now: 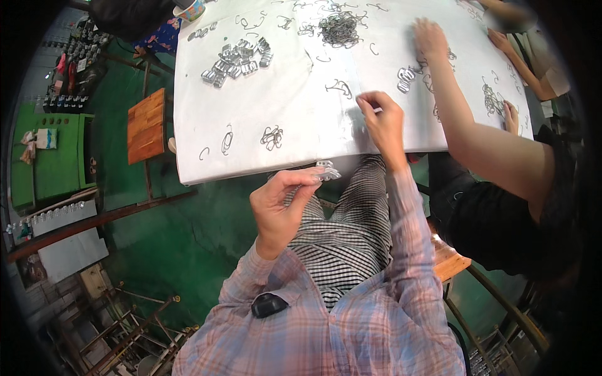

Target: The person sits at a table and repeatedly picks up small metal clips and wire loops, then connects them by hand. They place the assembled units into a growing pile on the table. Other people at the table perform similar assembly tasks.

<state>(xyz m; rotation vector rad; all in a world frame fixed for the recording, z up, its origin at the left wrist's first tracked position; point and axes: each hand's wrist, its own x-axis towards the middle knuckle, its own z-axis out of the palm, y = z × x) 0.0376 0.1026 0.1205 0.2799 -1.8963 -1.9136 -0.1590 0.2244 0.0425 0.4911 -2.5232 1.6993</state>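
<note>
My left hand is raised in front of the table's near edge and pinches a small stack of shiny metal clips between thumb and fingertips. My right hand rests on the white table cover, fingers curled around a thin wire hook at its fingertips. A loose bunch of wire hooks lies just left of that hand. A heap of tangled wire hooks sits at the far middle, and a cluster of finished metal clips lies at the far left.
Another person's arm reaches across the table on my right, hand flat near a small clip pile. A third person's hands work at the far right corner. A wooden stool stands left of the table on a green floor.
</note>
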